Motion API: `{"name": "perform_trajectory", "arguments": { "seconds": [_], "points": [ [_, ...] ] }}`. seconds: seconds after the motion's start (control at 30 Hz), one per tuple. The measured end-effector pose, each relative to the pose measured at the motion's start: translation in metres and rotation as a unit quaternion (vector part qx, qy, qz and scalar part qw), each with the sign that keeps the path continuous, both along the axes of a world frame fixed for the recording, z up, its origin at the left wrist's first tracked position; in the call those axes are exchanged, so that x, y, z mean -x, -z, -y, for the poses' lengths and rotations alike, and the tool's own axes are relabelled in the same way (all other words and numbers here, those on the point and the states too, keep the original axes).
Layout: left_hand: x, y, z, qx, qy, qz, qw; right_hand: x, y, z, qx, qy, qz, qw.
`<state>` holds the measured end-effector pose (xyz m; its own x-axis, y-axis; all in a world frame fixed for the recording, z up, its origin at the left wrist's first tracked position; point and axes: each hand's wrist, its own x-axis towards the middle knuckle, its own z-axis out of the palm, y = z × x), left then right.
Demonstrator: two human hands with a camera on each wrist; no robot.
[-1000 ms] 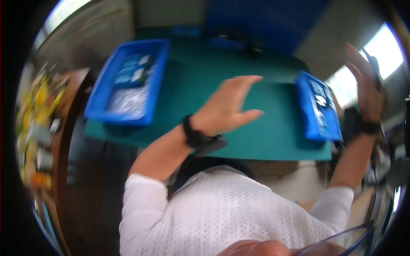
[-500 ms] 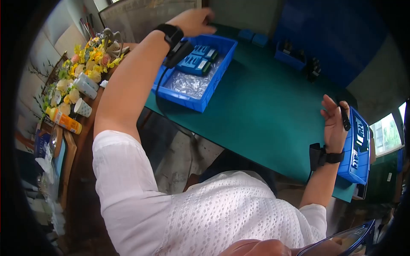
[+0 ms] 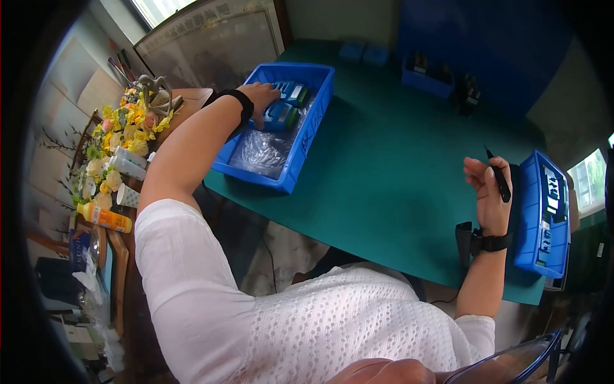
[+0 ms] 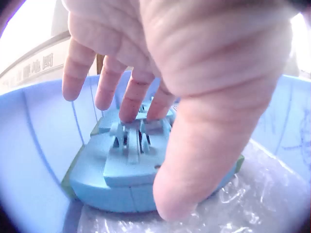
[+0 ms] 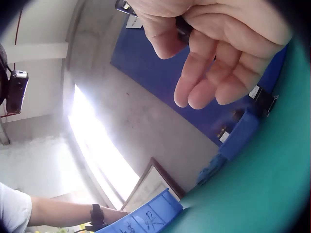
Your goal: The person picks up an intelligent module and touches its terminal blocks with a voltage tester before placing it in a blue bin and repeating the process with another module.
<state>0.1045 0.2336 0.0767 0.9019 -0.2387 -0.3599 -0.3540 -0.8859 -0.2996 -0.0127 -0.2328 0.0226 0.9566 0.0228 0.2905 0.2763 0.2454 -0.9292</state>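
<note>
In the head view my left hand (image 3: 259, 99) reaches into a blue bin (image 3: 295, 173) at the left of the table. Its fingertips meet the slotted top of a light-blue plastic part (image 4: 131, 165), and the thumb points down at the part's near side. A second part like it (image 3: 293, 91) lies just behind, both with green edges, beside clear plastic bags (image 3: 262, 150). My right hand (image 3: 492, 201), raised over the table's right side, holds a slim black pointed tool (image 3: 499, 180) along the thumb, its fingers half curled and palm turned up.
Another blue bin (image 3: 529, 246) with dark and blue parts stands tilted at the table's right edge. Along the back of the green table (image 3: 384, 173) are a small blue bin (image 3: 425, 82) and dark items. A side table at left carries flowers (image 3: 131, 134) and an orange bottle (image 3: 105, 217).
My left hand has swung from over the middle of the table to the left and come down into the left bin. The right hand stays at the right with the black tool.
</note>
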Motion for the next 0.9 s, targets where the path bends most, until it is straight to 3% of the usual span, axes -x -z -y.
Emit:
{"name": "perform_trajectory", "arguments": {
  "seconds": [0.2, 0.33, 0.43, 0.5, 0.6, 0.67, 0.77, 0.83, 0.9],
  "points": [
    [0.014, 0.017, -0.003, 0.051, 0.031, -0.005, 0.998, 0.002, -0.002, -0.002, 0.024, 0.021, -0.011, 0.999],
    [0.021, 0.004, 0.002, 0.085, -0.004, -0.068, 0.994, -0.003, 0.005, 0.001, 0.034, 0.042, -0.023, 0.998],
    [0.036, -0.033, 0.007, 0.166, -0.084, -0.024, 0.982, -0.006, 0.01, 0.006, 0.011, 0.046, -0.034, 0.998],
    [0.039, -0.054, -0.005, 0.247, 0.0, 0.105, 0.963, -0.007, 0.013, 0.006, -0.016, 0.044, -0.034, 0.998],
    [0.059, -0.091, 0.014, 0.537, 0.027, 0.085, 0.839, -0.008, 0.014, 0.006, -0.054, 0.036, -0.022, 0.998],
    [0.092, -0.111, 0.056, 0.681, 0.08, 0.047, 0.727, -0.005, 0.012, 0.002, -0.079, 0.027, -0.013, 0.996],
    [0.122, -0.104, 0.113, 0.788, 0.109, -0.06, 0.603, -0.003, 0.009, 0.003, -0.098, 0.016, 0.007, 0.995],
    [0.138, -0.09, 0.151, 0.792, 0.141, -0.094, 0.587, -0.001, 0.006, 0.003, -0.114, 0.008, 0.02, 0.993],
    [0.15, -0.062, 0.187, 0.825, 0.145, -0.146, 0.525, 0.004, 0.0, 0.004, -0.125, 0.002, 0.037, 0.991]
  ]
}}
